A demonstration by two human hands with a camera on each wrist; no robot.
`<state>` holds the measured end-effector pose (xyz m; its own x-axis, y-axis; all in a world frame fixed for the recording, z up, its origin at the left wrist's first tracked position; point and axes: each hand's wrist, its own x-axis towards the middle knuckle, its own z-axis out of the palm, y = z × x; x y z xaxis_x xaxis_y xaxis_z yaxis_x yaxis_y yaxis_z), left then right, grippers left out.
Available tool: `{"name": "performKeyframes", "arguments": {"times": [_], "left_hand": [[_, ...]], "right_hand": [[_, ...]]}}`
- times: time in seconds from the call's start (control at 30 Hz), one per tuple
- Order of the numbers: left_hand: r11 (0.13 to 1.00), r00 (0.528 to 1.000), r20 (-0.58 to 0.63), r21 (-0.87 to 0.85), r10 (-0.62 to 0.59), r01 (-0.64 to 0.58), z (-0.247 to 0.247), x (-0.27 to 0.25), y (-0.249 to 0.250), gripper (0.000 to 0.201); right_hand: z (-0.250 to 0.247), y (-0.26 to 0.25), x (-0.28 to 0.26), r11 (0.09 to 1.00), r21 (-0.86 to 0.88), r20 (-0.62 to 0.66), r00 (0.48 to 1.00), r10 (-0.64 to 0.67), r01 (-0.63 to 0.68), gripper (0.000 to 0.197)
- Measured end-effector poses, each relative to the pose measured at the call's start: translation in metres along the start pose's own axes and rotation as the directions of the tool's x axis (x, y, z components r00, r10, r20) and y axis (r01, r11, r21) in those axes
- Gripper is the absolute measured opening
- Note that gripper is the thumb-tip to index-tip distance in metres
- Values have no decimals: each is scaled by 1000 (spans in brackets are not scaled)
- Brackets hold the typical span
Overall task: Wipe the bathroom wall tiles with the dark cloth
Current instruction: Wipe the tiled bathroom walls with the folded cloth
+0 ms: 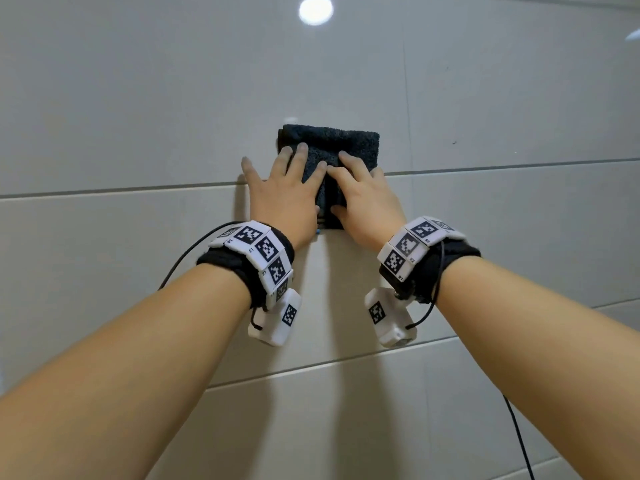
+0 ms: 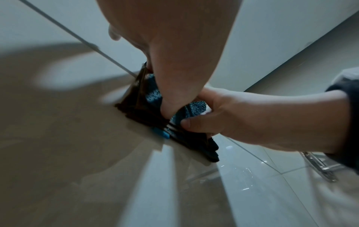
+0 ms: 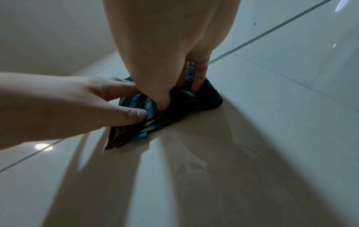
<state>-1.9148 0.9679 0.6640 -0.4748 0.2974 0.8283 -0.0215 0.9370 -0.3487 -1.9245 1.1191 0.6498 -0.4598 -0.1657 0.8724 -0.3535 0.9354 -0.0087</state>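
Observation:
A dark folded cloth [image 1: 346, 143] lies flat against the pale glossy wall tiles [image 1: 156, 98], straddling a horizontal grout line. My left hand [image 1: 282, 192] presses on its left part with fingers spread and straight, the little finger resting on bare tile. My right hand [image 1: 363, 195] presses on the right part, its fingers touching the left hand's. In the left wrist view the cloth [image 2: 151, 95] shows a small blue tag [image 2: 161, 132] at its lower edge. From the right wrist, the cloth [image 3: 205, 99] bunches a little under both thumbs.
Large tiles with thin grout lines [image 1: 121, 190] fill the view on all sides. A ceiling light reflects high on the wall [image 1: 315, 10]. A shiny metal fitting [image 2: 320, 165] shows at the right of the left wrist view. Black cables hang from both wrists.

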Motion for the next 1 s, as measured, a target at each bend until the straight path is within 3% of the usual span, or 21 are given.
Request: {"name": "performKeyframes", "arguments": {"times": [0.4, 1.0], "left_hand": [[999, 999, -3, -6, 36, -36, 11, -8, 56, 69], [999, 1000, -4, 35, -22, 22, 4, 22, 207, 69]], "right_hand": [[0, 49, -32, 999, -33, 46, 999, 13, -12, 62], [-29, 206, -62, 991, -34, 67, 990, -126, 129, 64]]}}
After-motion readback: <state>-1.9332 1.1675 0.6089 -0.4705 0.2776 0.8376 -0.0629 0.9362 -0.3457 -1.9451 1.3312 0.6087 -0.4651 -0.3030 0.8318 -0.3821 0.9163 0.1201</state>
